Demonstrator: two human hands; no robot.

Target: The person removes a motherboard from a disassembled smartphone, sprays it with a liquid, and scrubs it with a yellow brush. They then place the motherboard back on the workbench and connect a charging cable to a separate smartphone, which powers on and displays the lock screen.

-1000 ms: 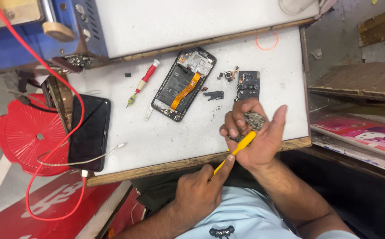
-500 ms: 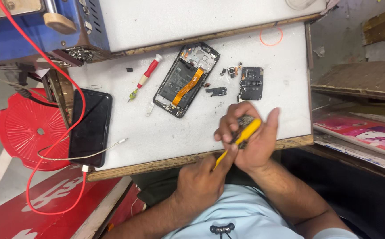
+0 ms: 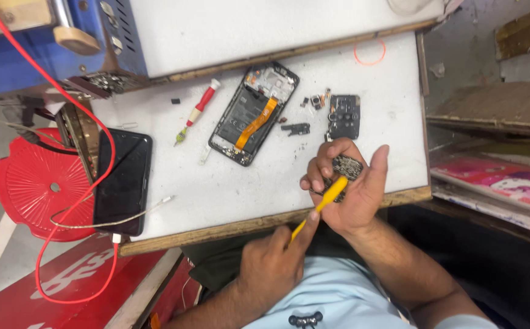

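My right hand [image 3: 353,192] is palm up at the table's front edge, cupping a small dark circuit board [image 3: 347,166] in its fingers. A yellow-handled tool [image 3: 322,201] is pinched in my left hand [image 3: 274,268] below the edge, its tip resting against the board. An opened phone [image 3: 251,114] with an orange flex cable lies on the white table [image 3: 246,183] beyond my hands. To its right are a dark camera cover plate [image 3: 344,116] and small loose parts [image 3: 295,128].
A red-handled screwdriver [image 3: 196,111] lies left of the opened phone. A black phone [image 3: 122,183] with a white cable sits at the table's left end, by a red wire [image 3: 103,201] and a red stool [image 3: 42,183]. A blue machine [image 3: 45,42] stands at back left.
My right hand has turned the board a little and the yellow tool's tip has shifted on it. Both hands stay at the table's front edge.
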